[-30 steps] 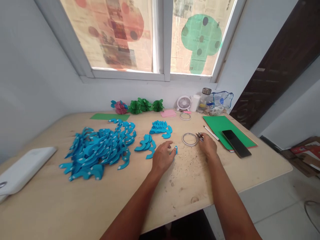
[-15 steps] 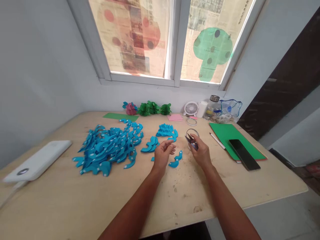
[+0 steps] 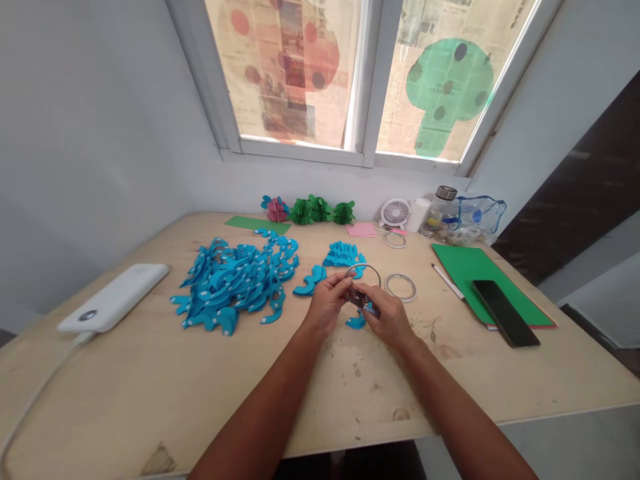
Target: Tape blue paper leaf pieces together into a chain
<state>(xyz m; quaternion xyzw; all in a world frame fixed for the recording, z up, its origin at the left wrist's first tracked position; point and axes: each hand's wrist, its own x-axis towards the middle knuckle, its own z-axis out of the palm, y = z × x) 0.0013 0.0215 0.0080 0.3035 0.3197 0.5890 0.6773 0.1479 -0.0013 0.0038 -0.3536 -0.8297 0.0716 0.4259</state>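
Observation:
My left hand [image 3: 327, 301] pinches a thin ring [image 3: 369, 265] that stands up above the table. Close against it, my right hand [image 3: 387, 313] grips small dark scissors [image 3: 356, 295], their blades near the ring and my left fingertips. Beneath my hands lies a curved blue paper piece [image 3: 355, 322], partly covered. Just beyond my left hand are more blue pieces [image 3: 310, 280] and a fanned blue stack [image 3: 343, 254]. A roll of tape or ring [image 3: 401, 287] rests flat to the right of my right hand.
A large heap of blue paper pieces [image 3: 240, 277] lies left, beside a white power bank [image 3: 115, 297] with a cable. At right are a pen [image 3: 447, 281], green sheets [image 3: 465, 273] and a phone [image 3: 505, 313]. A fan [image 3: 395, 213] and bottle [image 3: 436, 212] stand behind.
Both hands have come together. The thin ring is now raised between them, and the scissors have moved left to my left fingertips. The camera view has shifted slightly.

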